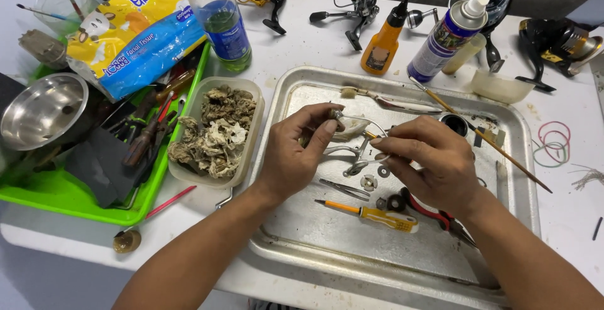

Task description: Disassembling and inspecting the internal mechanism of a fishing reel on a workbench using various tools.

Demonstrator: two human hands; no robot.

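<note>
Left hand [294,154] pinched, thumb and forefinger closed on the upper end of a thin wire bail [360,135] together with a scrap of pale rag [350,127]. Right hand [434,162] curled, fingertips closed on the other end of the same wire part, whose metal arm [356,153] hangs down between the two hands. Both held just above the middle of a metal tray [296,222].

On the tray floor just below the fingers: small washers [370,182], tweezers [345,188], a dark round part [395,202]. Nearer the front edge, a yellow-handled screwdriver [377,215], tip pointing left; red-handled pliers [434,212] partly hidden under the right wrist. Along the back edge, a toothbrush [384,100] lying flat; a long wooden-handled brush [484,137] slanting toward the right edge; a small dark cup [454,123] beside it.

Touching the tray's left edge, a plastic tub [217,131] full of crumpled, soiled tissue. Farther left, a green tray [50,193] loaded with hand tools, a steel bowl [41,105] at its back left corner, a pack of tissues [135,36] resting across its back edge. Behind the tub, a water bottle [220,17], upright.

Behind the metal tray, an orange squeeze bottle [382,44] and a spray can [448,39], both upright. Along the back edge of the tabletop, several fishing reels [355,5]. Near the right edge, loose rubber bands [553,141].
</note>
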